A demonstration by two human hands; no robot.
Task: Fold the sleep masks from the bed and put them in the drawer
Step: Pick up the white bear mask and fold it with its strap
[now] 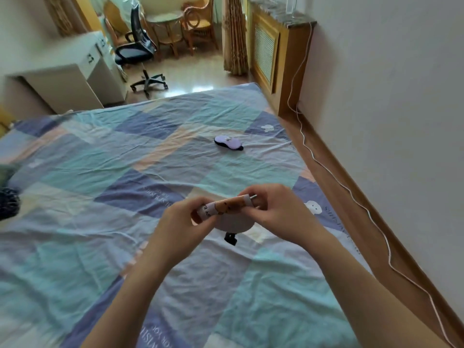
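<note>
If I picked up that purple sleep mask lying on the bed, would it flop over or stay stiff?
Probably floppy: the purple sleep mask lies flat and looks like thin padded cloth. The other mask bends over easily between the left hand and right hand. It likely feels light, and its flat shape shouldn't roll.

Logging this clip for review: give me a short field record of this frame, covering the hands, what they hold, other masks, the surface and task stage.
left hand: grips left end of held mask
right hand: grips right end
held item: pale lilac fabric sleep mask with brown bear print, partly folded, black strap hanging below
other mask: purple sleep mask with dark edge, lying flat, untouched
surface: blue, teal and peach patchwork bedsheet
drawer: not identifiable
stage: folding
</note>
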